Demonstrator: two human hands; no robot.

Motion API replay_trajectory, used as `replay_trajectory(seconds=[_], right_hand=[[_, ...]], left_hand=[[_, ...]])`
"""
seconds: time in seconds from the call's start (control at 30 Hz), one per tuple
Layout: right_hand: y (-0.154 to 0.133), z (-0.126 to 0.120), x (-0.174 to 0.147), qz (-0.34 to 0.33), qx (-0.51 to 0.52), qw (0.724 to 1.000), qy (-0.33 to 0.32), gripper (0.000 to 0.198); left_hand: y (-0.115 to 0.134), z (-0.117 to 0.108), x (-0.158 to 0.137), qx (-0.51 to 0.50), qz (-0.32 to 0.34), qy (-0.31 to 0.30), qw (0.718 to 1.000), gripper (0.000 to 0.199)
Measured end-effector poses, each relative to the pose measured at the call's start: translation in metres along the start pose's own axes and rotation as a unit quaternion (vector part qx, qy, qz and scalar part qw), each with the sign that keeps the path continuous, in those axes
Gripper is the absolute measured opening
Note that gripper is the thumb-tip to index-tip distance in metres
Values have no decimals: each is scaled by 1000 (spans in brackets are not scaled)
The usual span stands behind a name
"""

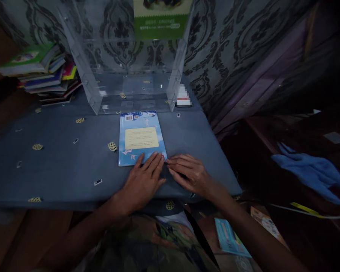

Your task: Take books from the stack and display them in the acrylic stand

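Watching remotely, I judge the work on the blue book [141, 136] unfinished: it lies flat on the bench [59, 166] before a clear rack [86, 81] bearing a green-and-cream book [162, 28], my left hand [144, 175] spread ungrasping on it, my right hand's [191, 172] grip uncertain by its corner.

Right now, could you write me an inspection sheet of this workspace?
Surface: blue-grey tablecloth with pineapple prints.
Job's things: blue book lying flat, barcode end toward the clear rack.
Clutter: uneven book stack left of the rack; pixelated item right, unidentifiable.
Fingers: left fingers rest on the book; right fingers at its near right corner, contact unclear.
Cables: pale strand at right, possibly a cord.
Surroundings: patterned wall behind; blue cloth at right.
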State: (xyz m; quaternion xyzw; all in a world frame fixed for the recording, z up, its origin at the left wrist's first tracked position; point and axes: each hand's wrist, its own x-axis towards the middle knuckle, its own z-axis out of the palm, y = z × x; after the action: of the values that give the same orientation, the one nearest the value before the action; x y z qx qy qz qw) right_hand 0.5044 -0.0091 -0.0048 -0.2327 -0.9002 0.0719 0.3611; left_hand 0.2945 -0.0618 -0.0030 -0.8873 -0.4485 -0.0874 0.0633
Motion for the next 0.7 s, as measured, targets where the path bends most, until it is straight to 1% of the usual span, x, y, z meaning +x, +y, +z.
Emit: replay_trajectory(seconds=[0.23, 0.4, 0.53, 0.7], right_hand=[[1, 0, 1, -11, 20, 1000, 0, 18], [0, -1, 1, 0, 14, 1000, -6, 20], [0, 0, 3, -11, 4, 1000, -4, 22], [-1, 2, 4, -20, 5, 1000, -21, 26]], left_hand=[[-1, -1, -12, -28, -23, -4, 999, 55], [-1, -2, -22, -39, -50, -13, 998, 56], [-1, -2, -26, -42, -56, -14, 997, 57], [-3, -6, -38, -32, -102, -2, 994, 57]])
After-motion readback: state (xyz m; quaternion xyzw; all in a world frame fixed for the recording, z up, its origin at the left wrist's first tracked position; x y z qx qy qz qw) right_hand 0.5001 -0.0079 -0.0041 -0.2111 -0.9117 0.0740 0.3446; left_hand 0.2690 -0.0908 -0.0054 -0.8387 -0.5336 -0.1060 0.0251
